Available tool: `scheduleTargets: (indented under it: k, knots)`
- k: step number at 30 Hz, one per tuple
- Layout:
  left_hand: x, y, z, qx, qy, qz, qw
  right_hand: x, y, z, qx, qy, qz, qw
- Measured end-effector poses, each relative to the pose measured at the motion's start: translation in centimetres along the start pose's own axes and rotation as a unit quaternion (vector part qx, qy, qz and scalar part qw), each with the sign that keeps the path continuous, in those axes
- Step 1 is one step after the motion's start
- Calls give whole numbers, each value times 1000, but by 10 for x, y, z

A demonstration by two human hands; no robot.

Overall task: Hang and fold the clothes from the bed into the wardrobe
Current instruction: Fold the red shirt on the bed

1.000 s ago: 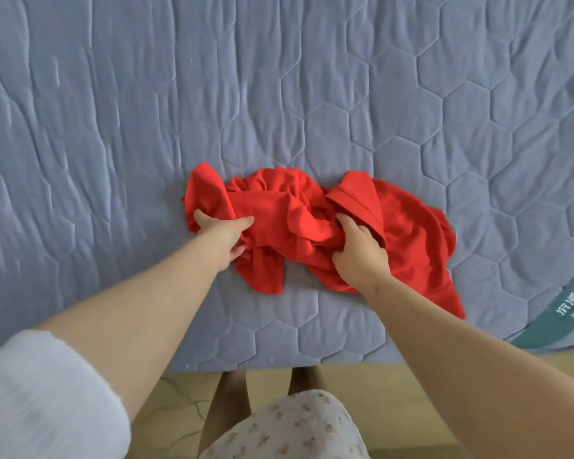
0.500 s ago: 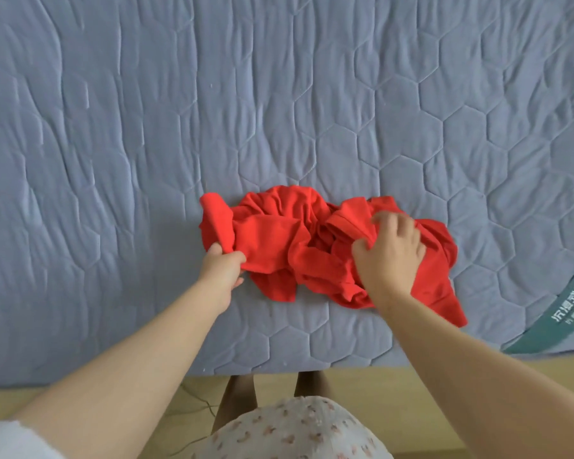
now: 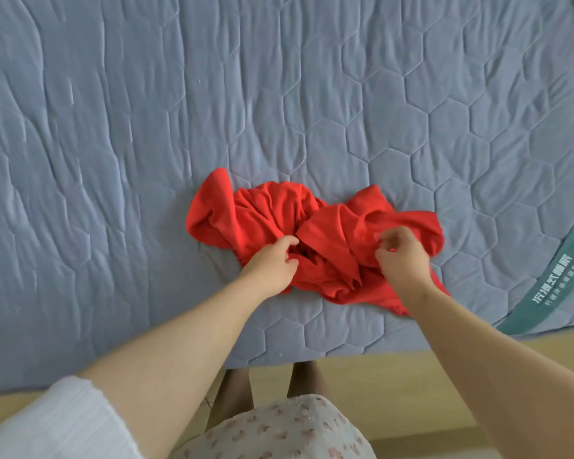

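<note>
Red garment [image 3: 315,233] on quilted bed [image 3: 279,94]

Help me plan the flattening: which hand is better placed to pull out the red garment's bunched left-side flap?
Left, probably. The left hand grips folds mid-garment, nearest that flap; the right hand pinches the red garment on its opposite side.

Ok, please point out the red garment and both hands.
red garment [image 3: 262,213], head view, on its bunched left part.
left hand [image 3: 274,266], head view, on the back of the hand.
right hand [image 3: 401,260], head view, on the back of the hand.

Home bedroom, quilted mattress [image 3: 279,94], wooden floor [image 3: 395,376]
</note>
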State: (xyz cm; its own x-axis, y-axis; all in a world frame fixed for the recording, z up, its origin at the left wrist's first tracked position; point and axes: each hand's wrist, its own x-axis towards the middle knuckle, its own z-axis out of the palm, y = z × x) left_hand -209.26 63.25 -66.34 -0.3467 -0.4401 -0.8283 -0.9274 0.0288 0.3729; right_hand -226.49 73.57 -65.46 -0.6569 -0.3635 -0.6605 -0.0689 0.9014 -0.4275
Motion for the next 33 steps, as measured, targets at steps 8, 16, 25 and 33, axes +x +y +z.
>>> scheduleTargets:
  k: [8,16,25,33]
  knots:
    - [-9,-5,18,67,0,6,998,6,24,-12,-217,-65,20,974]
    - [-43,22,14,-406,-89,-84,906,-47,-6,12,123,-178,-109,970]
    - [-51,23,-13,-616,80,-156,768,-78,5,18,-237,-226,-85,941]
    - [-92,4,-50,-297,111,75,945,-105,-35,8,-11,-206,-155,966]
